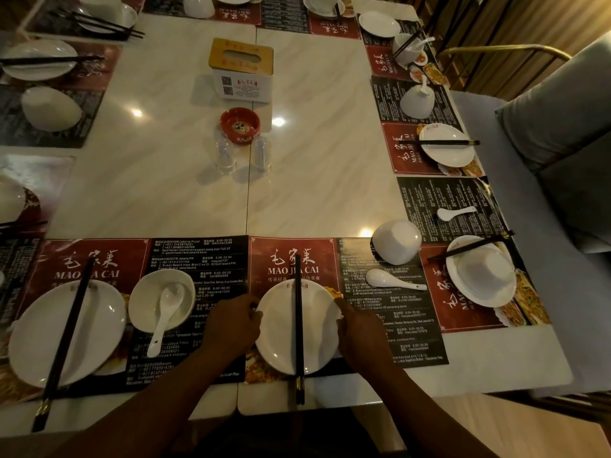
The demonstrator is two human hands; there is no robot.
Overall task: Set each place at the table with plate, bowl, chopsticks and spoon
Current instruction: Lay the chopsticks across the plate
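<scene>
1. Left hand (231, 325): fingers curled onto the left rim of the plate (277, 342), gripping it. Right hand (360, 332): thumb and fingertips pinch the right rim.
2. The plate is white and sits on the red panel of a placemat (261, 259) at the near edge of the table (165, 193). Black chopsticks (298, 325) lie straight across its middle, with the butt ends past the table edge.
3. Placemat print: "MAO JIA CAI" in white under 3 large Chinese characters. The black panel lists addresses and "(+62)" phone numbers. "Jakarta Pusat" and "maojiacai1234" are legible on the mat to the left.
4. Right of the plate and apart from it, a white spoon (393, 281) lies flat on the black panel. Beyond it a white bowl (396, 241) stands upside down.
5. Left place: left plate (99, 325) with left chopsticks (66, 328) across it. Just beside it is an upright left bowl (145, 302) holding a left spoon (165, 312).
6. Right corner: corner plate (463, 285) carrying an upturned corner bowl (486, 269), with corner chopsticks (469, 247) across the far rim.
7. Table centre: 2 clear containers (225, 157), then a red ashtray (240, 125) marked "RAJA".
8. Farther off is a tissue box (241, 71) with a wooden lid and 2 QR codes. Its small text is unreadable.
</scene>
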